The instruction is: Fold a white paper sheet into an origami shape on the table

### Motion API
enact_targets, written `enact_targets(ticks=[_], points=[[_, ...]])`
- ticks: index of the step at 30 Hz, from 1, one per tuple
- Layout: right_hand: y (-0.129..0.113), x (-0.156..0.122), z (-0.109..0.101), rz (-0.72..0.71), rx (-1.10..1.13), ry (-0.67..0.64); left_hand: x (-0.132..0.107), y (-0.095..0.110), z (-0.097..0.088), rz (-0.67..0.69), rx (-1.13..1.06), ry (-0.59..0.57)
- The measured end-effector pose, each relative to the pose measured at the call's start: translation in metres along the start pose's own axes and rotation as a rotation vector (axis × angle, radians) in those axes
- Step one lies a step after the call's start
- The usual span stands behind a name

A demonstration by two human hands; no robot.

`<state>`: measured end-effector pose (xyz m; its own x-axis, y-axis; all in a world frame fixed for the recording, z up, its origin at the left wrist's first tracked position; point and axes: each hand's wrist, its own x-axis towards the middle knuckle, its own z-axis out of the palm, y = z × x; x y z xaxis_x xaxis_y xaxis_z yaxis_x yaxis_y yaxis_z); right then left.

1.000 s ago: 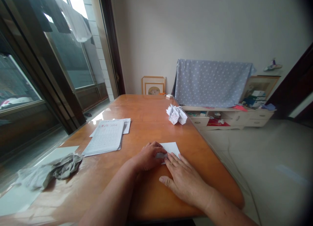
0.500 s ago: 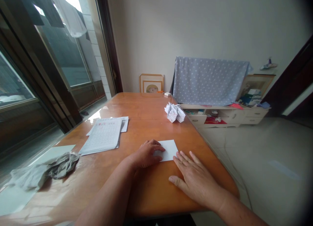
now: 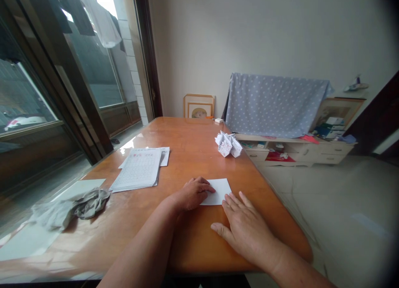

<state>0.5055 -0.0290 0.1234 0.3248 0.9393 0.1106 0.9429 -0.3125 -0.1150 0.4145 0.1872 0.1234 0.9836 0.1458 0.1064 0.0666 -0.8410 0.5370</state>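
Two hands (image 3: 195, 193) (image 3: 247, 226), fingers (image 3: 233, 207) loosely spread against white paper (image 3: 220, 188); red writing (image 3: 135, 156) on stacked sheets (image 3: 137, 173) illegible

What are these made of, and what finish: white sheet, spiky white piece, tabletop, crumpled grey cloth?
White sheet: paper, matte; thin, flat, crisp-edged.
Spiky white piece: probably folded paper, matte; sharp points, flat facets.
Tabletop: wood or veneer, glossy; orange-brown, window glare.
Crumpled grey cloth: fabric, dull; soft wrinkles, fibre unclear.
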Motion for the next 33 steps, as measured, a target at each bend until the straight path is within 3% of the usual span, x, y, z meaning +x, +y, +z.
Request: enact_targets(ticks=[8, 13, 22, 29, 33], points=[[-0.033, 0.011, 0.007, -0.043, 0.109, 0.072, 0.0, 0.013, -0.011, -0.102, -0.067, -0.071], [-0.05, 0.018, 0.007, -0.082, 0.165, 0.087, 0.001, 0.016, -0.011, -0.23, -0.178, -0.029], [-0.074, 0.026, 0.009, -0.151, 0.25, 0.093, -0.001, 0.014, -0.008, -0.251, -0.228, 0.025], [-0.069, 0.022, 0.005, -0.155, 0.295, 0.063, 0.0, 0.017, -0.009, -0.253, -0.23, 0.017], [-0.055, 0.014, 0.0, -0.077, 0.252, 0.01, 0.002, 0.014, -0.008, -0.216, -0.172, -0.015]])
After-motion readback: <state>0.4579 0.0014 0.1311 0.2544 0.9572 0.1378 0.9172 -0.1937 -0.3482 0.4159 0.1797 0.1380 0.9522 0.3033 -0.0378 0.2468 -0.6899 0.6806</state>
